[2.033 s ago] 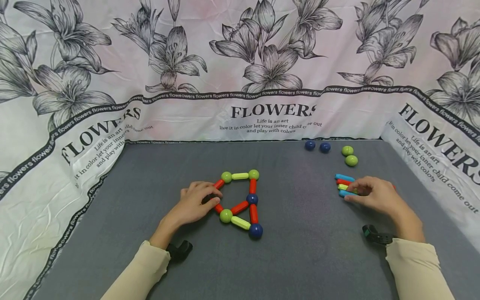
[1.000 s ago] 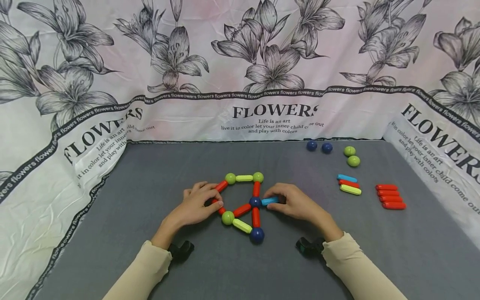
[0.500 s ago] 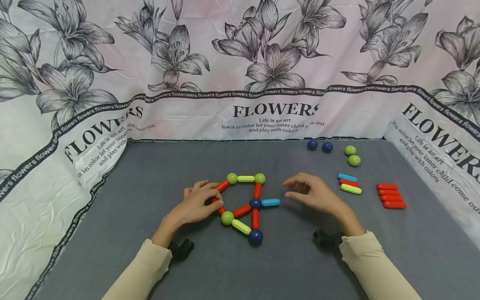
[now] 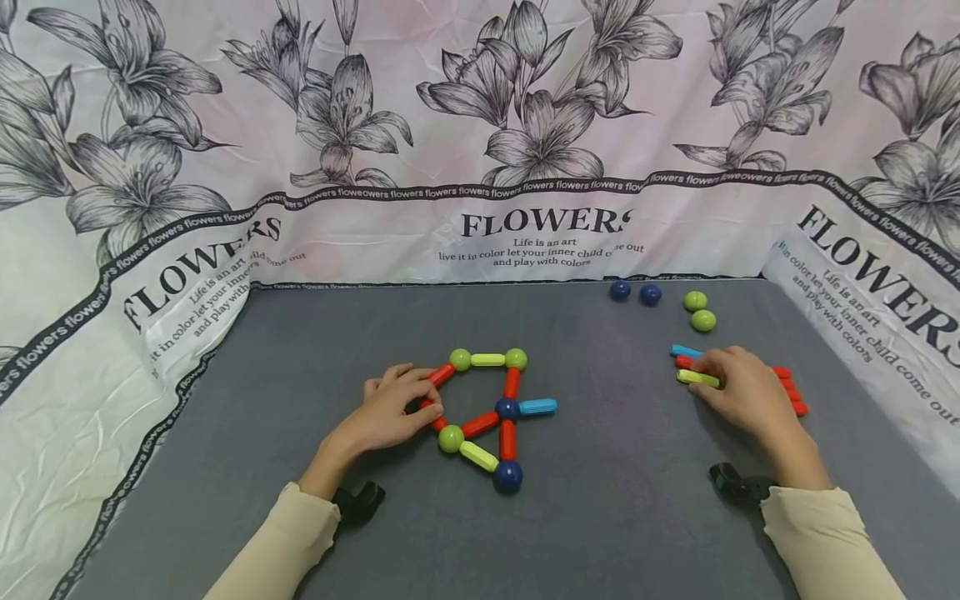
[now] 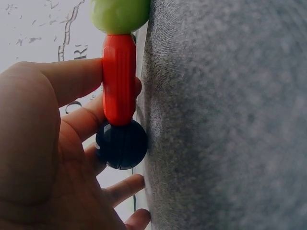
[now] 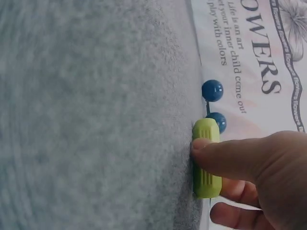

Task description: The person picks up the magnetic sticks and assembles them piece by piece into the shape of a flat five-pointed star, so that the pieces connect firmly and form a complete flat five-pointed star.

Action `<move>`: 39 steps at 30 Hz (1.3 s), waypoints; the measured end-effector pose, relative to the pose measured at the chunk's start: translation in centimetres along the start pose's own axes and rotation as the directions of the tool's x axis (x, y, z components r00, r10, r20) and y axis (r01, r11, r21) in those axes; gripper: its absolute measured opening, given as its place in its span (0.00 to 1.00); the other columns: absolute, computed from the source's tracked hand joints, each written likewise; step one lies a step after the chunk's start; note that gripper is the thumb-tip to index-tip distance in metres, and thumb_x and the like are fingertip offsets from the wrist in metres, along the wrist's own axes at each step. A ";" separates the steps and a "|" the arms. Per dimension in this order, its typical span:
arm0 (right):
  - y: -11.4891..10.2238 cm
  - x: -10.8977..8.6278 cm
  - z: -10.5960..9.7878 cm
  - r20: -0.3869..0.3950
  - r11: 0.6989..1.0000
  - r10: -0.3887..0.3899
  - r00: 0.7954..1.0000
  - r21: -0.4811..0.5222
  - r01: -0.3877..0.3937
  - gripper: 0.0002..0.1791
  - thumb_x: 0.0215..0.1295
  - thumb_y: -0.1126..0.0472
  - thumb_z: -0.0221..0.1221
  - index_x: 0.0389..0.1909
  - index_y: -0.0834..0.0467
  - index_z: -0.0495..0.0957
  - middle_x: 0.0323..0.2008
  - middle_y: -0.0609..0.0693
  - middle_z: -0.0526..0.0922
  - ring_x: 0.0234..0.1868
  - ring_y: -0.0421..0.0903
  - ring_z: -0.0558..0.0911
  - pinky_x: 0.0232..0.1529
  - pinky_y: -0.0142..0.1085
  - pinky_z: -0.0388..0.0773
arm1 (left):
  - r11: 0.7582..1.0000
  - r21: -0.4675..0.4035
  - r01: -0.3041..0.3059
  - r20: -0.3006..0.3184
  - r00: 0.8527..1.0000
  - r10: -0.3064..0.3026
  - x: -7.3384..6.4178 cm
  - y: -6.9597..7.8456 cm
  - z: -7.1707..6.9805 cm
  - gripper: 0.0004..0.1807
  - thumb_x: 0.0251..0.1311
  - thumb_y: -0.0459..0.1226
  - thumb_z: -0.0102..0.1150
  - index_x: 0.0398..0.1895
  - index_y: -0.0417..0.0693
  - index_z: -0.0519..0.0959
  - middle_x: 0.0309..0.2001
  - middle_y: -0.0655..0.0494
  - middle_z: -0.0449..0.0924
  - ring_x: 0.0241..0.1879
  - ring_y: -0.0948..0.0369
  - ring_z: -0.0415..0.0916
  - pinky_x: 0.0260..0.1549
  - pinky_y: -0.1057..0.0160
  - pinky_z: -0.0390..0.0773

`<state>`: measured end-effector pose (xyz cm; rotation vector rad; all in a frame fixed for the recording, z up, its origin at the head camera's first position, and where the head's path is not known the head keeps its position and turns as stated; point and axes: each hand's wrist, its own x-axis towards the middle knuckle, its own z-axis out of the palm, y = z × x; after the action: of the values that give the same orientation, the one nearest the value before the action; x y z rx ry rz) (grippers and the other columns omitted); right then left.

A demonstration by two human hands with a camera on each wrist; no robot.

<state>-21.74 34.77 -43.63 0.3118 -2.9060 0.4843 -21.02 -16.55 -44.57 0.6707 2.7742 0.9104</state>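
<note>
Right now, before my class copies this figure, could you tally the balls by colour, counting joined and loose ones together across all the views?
Green balls: 5 (3 joined, 2 loose)
Blue balls: 5 (3 joined, 2 loose), including the joined ball that the left hand hides in the head view
Total: 10

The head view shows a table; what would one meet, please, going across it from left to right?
Left hand, joined top-left green ball, joined top yellow-green stick, joined blue stick, left loose blue ball, right loose blue ball, right hand.
</note>
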 end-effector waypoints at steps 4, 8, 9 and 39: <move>-0.7 0.5 -0.3 0.102 0.999 0.044 0.994 0.023 -0.046 0.14 0.62 0.56 0.69 0.44 0.61 0.85 0.34 0.55 0.83 0.33 0.48 0.77 0.32 0.39 0.69 | 1.000 0.003 -0.004 -0.006 1.000 0.004 0.0 -0.1 -0.1 0.05 0.71 0.49 0.58 0.36 0.70 0.80 0.74 0.50 0.68 0.78 0.39 0.50 0.64 0.34 0.48; -3.0 1.2 0.0 0.142 0.996 0.022 0.990 0.082 -0.034 0.11 0.61 0.56 0.70 0.39 0.58 0.86 0.32 0.50 0.86 0.31 0.43 0.78 0.32 0.38 0.70 | 1.000 0.006 -0.005 -0.004 1.000 0.005 0.0 -0.1 0.0 0.05 0.71 0.49 0.58 0.36 0.70 0.80 0.74 0.51 0.68 0.78 0.39 0.50 0.64 0.33 0.48; -3.7 1.5 0.3 0.133 0.994 0.007 0.991 0.108 -0.022 0.10 0.61 0.56 0.71 0.38 0.57 0.86 0.31 0.49 0.86 0.30 0.42 0.77 0.32 0.37 0.71 | 1.000 0.005 -0.003 -0.003 1.000 0.003 0.0 -0.1 0.0 0.04 0.71 0.49 0.58 0.36 0.70 0.80 0.74 0.51 0.68 0.78 0.39 0.50 0.64 0.33 0.48; -12.6 5.4 6.7 0.096 0.837 -0.150 0.984 0.542 0.075 0.14 0.72 0.56 0.62 0.53 0.59 0.84 0.43 0.54 0.87 0.32 0.40 0.78 0.33 0.32 0.75 | 1.000 -0.012 -0.011 0.037 0.999 0.011 -0.1 -0.6 -0.5 0.05 0.69 0.48 0.60 0.33 0.70 0.80 0.74 0.53 0.68 0.79 0.41 0.48 0.65 0.35 0.46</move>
<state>-24.96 19.87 -44.97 0.6085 -2.7910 1.3072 -21.30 -17.28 -44.56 0.6946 2.7331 0.9057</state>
